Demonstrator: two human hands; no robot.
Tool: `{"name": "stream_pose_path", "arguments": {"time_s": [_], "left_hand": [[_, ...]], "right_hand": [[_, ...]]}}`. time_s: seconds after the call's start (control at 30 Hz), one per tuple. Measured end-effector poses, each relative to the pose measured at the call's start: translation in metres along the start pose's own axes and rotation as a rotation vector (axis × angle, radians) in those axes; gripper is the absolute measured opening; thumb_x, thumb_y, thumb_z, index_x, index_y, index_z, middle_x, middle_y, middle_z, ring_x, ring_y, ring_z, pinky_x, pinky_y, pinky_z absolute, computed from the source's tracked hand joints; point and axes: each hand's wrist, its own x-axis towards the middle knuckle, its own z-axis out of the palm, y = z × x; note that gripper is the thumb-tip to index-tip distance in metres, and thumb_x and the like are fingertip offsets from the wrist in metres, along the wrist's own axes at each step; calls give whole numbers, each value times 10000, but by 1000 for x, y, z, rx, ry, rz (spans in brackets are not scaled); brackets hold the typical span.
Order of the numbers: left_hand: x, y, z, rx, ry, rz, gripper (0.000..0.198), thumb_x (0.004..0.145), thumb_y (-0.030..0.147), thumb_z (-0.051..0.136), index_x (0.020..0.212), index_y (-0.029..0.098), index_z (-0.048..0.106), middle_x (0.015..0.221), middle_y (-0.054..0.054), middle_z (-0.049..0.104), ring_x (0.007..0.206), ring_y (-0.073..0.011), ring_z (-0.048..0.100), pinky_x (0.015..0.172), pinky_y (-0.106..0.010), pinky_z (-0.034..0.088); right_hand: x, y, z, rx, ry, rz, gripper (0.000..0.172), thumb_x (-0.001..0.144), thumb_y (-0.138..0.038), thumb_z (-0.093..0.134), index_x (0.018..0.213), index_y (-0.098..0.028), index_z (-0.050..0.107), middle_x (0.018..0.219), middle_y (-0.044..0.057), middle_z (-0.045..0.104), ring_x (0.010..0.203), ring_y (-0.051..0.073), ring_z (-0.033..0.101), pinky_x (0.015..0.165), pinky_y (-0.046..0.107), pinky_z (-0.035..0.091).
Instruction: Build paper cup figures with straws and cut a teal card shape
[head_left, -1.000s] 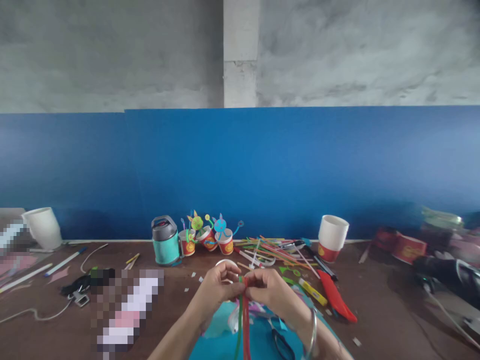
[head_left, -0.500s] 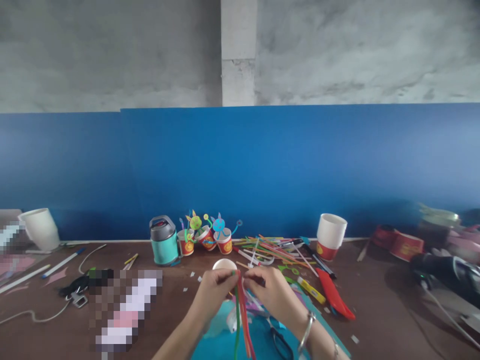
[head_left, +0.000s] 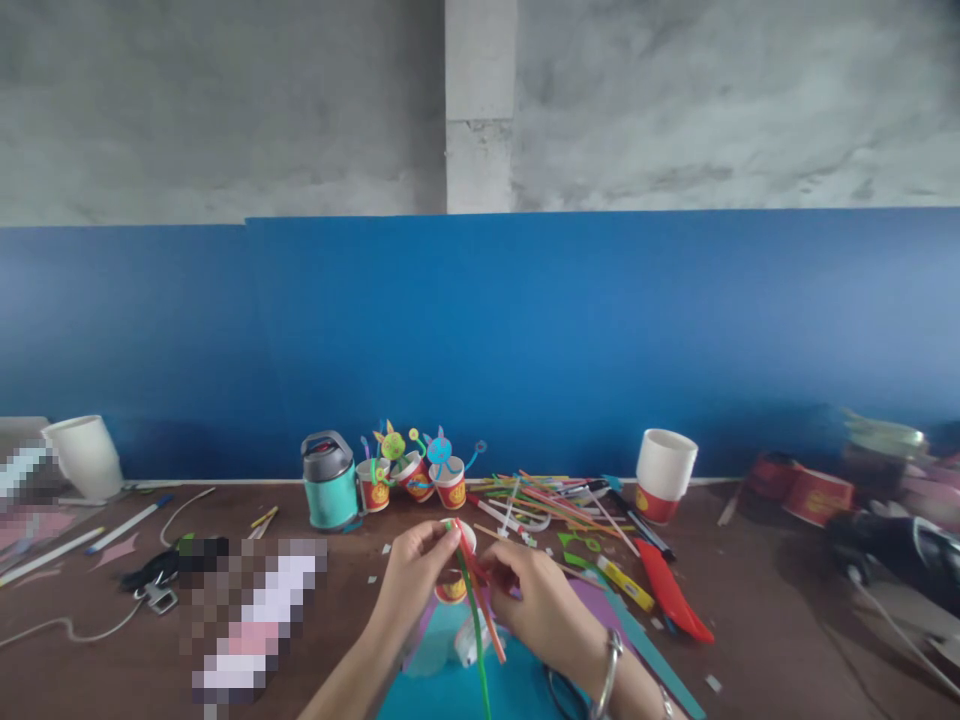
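Observation:
My left hand (head_left: 416, 562) is closed in a pinch on the upper ends of long, thin green and red straws. The green straw (head_left: 475, 625) hangs lowest, towards me. The red straw (head_left: 482, 612) slants down beside it. My right hand (head_left: 529, 588), with bracelets at the wrist, is closed with its fingertips on a bent red piece among the straws. Behind the hands stands a paper cup (head_left: 451, 590), partly covered by them. Under them lie blue sheets (head_left: 457, 695), a white crumpled thing (head_left: 471, 640) and scissors (head_left: 564, 692), half hidden by my right arm.
Loose coloured straws (head_left: 559, 500) lie in a pile further back. Small cups with paper figures (head_left: 451, 485) stand beside a turquoise flask (head_left: 331, 495). To the right are stacked paper cups (head_left: 665, 475), a yellow cutter (head_left: 625, 584) and a red bag-like piece (head_left: 673, 592).
My left hand has moved slightly left and up with the straws, which now tilt more. My right hand has lowered a little and closed on a bent red piece. More of the cup behind shows.

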Motion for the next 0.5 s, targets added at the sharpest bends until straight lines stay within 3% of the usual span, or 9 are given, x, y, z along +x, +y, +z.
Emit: {"name": "stream_pose_path", "arguments": {"time_s": [0.23, 0.5], "left_hand": [[2, -3, 1, 102, -90, -63, 334, 677, 472, 712, 715, 143, 671, 621, -18, 668, 560, -142, 614, 524, -221, 466], [9, -13, -5, 178, -274, -238, 451, 536, 558, 783, 556, 127, 654, 483, -20, 613, 419, -107, 517, 430, -209, 380]], "right_hand": [[-2, -1, -10, -330, -63, -214, 151, 832, -136, 535, 721, -181, 627, 815, 30, 664, 817, 174, 580, 764, 292, 331], [-4, 1, -11, -419, -117, -376, 80, 844, -177, 564, 775, -191, 602, 804, 17, 670, 812, 172, 575, 850, 329, 319]]}}
